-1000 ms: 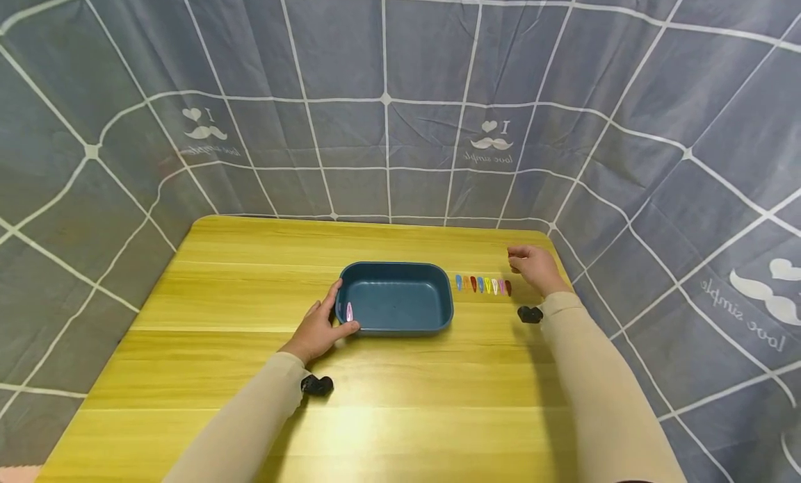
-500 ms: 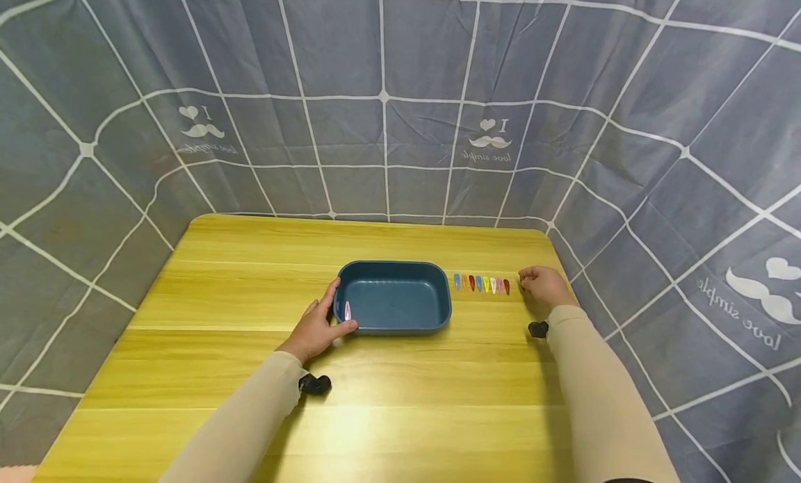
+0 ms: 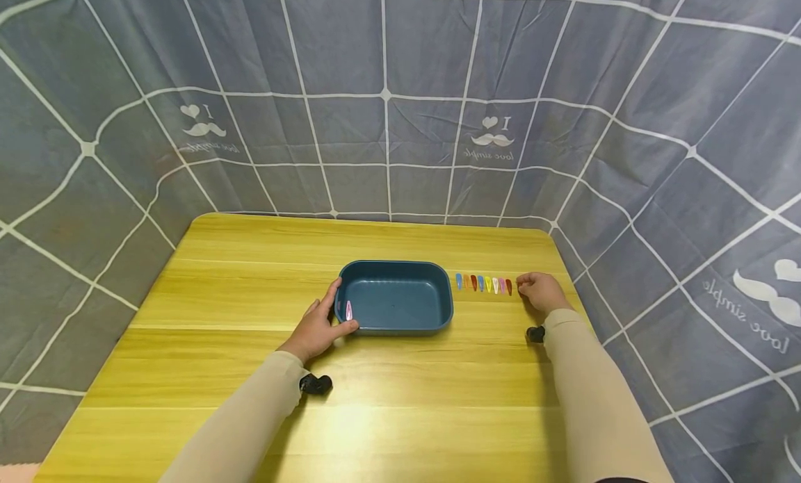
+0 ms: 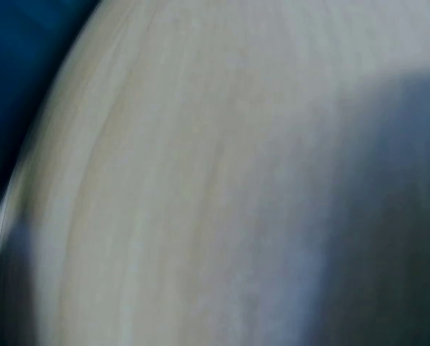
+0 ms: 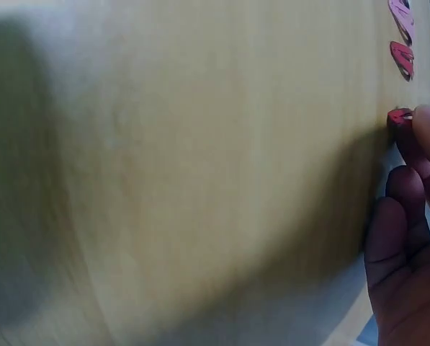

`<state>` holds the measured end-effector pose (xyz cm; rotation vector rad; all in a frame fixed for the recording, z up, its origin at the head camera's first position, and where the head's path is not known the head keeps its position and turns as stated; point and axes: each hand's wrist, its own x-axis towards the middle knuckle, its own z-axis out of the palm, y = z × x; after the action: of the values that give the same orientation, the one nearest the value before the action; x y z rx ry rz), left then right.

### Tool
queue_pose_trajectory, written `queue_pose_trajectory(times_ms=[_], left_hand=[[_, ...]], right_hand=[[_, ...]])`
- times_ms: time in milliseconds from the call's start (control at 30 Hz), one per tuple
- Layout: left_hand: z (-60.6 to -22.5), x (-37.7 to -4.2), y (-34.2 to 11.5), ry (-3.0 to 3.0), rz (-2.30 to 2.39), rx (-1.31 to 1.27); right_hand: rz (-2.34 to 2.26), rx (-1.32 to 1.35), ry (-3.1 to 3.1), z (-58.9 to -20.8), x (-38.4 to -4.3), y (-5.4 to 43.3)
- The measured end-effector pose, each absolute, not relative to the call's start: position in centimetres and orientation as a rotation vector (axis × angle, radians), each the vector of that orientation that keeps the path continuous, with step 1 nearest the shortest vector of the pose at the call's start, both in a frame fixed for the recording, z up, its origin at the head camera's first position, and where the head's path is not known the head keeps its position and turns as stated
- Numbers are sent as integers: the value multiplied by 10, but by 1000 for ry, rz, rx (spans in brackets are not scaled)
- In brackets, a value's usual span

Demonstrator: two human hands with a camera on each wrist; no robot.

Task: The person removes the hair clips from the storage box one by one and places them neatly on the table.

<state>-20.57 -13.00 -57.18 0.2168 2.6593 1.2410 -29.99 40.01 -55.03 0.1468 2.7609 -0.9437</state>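
Note:
My left hand [image 3: 315, 333] holds the near left corner of a dark blue plastic basin [image 3: 394, 329], thumb at the front rim and fingers along the left side. A pink snap hair clip [image 3: 349, 310] lies inside, in that same corner. At the right, my right hand [image 3: 541, 290] pinches a red snap hair clip [image 5: 400, 115] between thumb and forefinger, low over the table. Just left of those fingertips ends a row of several snap clips [image 3: 487, 284] in blue, orange, red, yellow, white and pink; its last one is a red clip [image 5: 402, 60].
All of this is on a yellow wood-grain table [image 3: 400, 406]. A grey curtain [image 3: 350, 128] with white grid lines rises behind the table and along both sides. The left wrist view shows mostly tabletop and a slice of the basin [image 4: 27, 65].
My right hand has come down and toward the person, to the right end of the clip row, then slightly left. The left hand and the basin keep their place.

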Motion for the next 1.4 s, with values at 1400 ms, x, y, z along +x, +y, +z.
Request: queue_pose_trajectory(times_ms=[1400], left_hand=[[-577, -207, -129, 2659, 1249, 210]], right_hand=[[-951, 160, 2773, -560, -297, 396]])
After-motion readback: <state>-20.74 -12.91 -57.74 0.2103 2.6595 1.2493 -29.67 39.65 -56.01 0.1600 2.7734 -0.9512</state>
